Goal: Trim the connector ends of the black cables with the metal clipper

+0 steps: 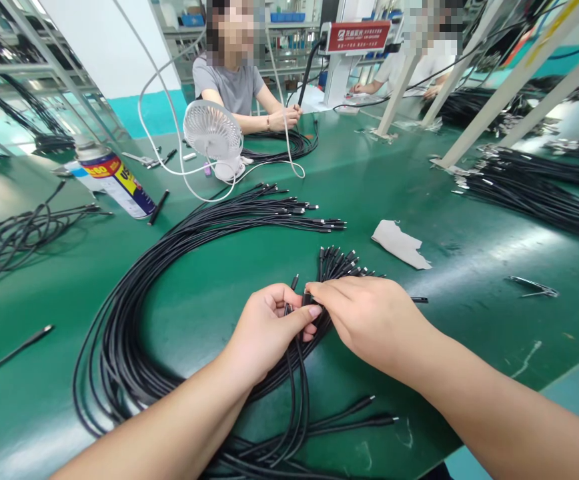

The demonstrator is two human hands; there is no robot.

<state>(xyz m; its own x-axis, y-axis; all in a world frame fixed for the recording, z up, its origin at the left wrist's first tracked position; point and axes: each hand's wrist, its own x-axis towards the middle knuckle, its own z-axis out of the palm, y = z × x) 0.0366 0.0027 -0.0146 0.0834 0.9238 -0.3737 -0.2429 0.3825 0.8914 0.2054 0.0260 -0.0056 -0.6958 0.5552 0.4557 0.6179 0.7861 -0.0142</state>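
Left hand [262,328] gripping blk cables [305,383] near plugs [306,297]; right hand [373,317] touching plug, grip unclear. Cables prob. light, bendy; hold by stiff plug bodies.

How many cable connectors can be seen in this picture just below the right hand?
2: the upper connector, nearer the right hand, and the lower connector, whose tip reaches slightly further right. More may be hidden under the right forearm.
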